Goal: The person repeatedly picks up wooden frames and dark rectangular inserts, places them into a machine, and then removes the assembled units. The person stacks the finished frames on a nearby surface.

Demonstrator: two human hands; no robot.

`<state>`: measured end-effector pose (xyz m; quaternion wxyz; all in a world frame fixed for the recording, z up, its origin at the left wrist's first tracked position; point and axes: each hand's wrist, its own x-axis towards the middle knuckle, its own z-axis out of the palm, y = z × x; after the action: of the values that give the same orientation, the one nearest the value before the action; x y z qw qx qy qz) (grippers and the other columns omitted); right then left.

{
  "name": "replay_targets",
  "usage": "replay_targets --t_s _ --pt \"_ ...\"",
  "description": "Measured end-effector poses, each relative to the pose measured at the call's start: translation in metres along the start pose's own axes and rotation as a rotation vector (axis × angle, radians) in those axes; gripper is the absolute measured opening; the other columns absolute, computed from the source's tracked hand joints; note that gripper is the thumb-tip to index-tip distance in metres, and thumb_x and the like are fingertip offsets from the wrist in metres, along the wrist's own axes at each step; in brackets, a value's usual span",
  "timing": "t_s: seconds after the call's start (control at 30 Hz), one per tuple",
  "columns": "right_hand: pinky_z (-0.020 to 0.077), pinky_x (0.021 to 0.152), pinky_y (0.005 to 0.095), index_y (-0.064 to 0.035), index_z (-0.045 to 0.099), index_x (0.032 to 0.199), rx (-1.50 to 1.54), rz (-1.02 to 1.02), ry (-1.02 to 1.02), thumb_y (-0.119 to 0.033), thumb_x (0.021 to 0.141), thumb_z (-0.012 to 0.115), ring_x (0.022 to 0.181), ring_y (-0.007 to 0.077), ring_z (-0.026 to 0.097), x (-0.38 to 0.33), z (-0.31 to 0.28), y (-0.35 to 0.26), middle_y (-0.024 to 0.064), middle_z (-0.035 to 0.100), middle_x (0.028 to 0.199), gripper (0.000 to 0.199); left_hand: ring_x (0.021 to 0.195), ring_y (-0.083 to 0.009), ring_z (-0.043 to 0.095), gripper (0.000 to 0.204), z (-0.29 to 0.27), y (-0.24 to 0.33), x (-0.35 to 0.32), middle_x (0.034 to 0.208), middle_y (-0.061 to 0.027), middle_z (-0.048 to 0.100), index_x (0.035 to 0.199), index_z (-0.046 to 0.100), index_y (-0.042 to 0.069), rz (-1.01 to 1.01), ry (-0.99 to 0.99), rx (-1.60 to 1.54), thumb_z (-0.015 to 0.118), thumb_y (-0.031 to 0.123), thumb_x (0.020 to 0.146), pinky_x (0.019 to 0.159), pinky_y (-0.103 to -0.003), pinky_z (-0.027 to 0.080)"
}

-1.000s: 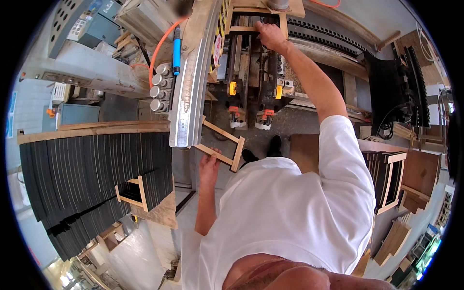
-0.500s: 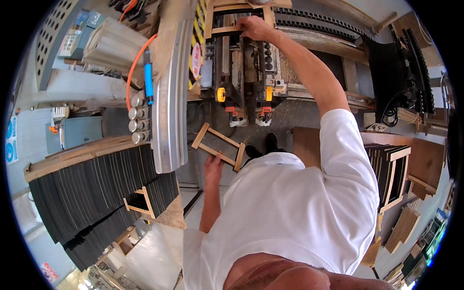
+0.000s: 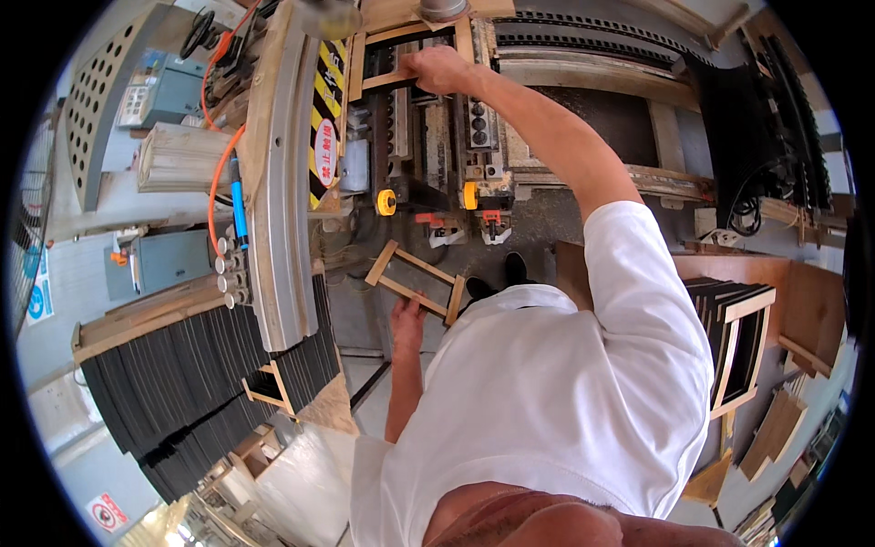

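Low at my left side, my left hand (image 3: 409,321) is closed around one long rail of a small wooden frame (image 3: 398,289). That frame is a rectangle of pale strips with an open middle. My right arm stretches forward over the machine (image 3: 437,137). There my right hand (image 3: 438,69) grips the near rail of a second wooden frame (image 3: 463,41), which lies on the machine under a round metal part (image 3: 444,9). The fingers of my right hand are partly hidden behind its back.
A long metal beam (image 3: 290,182) with a striped warning strip (image 3: 325,128) runs along my left. Dark stacked frames (image 3: 191,374) stand beyond it, and more stacked frames (image 3: 743,342) stand at my right. Yellow knobs (image 3: 386,202) jut from the machine's near end.
The view has shifted, so the machine appears farther left. Both hands keep their hold on the two frames, with little visible movement of their own.
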<state>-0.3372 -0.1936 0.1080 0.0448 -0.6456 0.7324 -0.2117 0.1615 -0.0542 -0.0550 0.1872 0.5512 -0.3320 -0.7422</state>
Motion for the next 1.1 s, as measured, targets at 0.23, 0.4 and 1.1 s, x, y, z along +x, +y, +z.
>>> replay_targets --t_s 0.23,0.4,1.1 --pt "0.0484 0.077 0.048 -0.0141 0.058 0.099 -0.028 -0.067 0.037 -0.007 0.076 0.058 0.089 0.0361 0.063 0.002 0.008 0.011 0.0121 0.067 0.088 0.023 0.103 -0.0136 0.057 0.028 0.007 0.003 -0.008 0.112 -0.0023 0.063 0.122 0.057 0.005 0.103 0.113 0.067 0.056 0.012 0.095 0.084 -0.031 0.045" --pt "0.0498 0.078 0.0488 -0.0146 0.058 0.103 -0.06 -0.052 0.019 -0.009 0.077 0.059 0.091 0.0359 0.064 0.002 0.009 0.01 0.0121 0.068 0.09 0.027 0.094 -0.0106 0.056 0.026 0.014 0.009 -0.017 0.106 -0.0002 0.065 0.118 0.062 0.007 0.154 0.242 0.205 0.059 0.014 0.093 0.078 -0.027 0.044" --pt "0.0501 0.083 0.0445 -0.0131 0.06 0.11 -0.007 -0.051 -0.021 -0.015 0.079 0.066 0.1 0.0336 0.063 0.006 0.011 0.01 0.0112 0.069 0.103 0.032 0.094 -0.0077 0.056 0.029 -0.039 0.029 -0.125 0.11 -0.0013 0.066 0.123 0.06 0.002 0.515 0.349 0.105 0.056 0.011 0.096 0.083 -0.024 0.044"
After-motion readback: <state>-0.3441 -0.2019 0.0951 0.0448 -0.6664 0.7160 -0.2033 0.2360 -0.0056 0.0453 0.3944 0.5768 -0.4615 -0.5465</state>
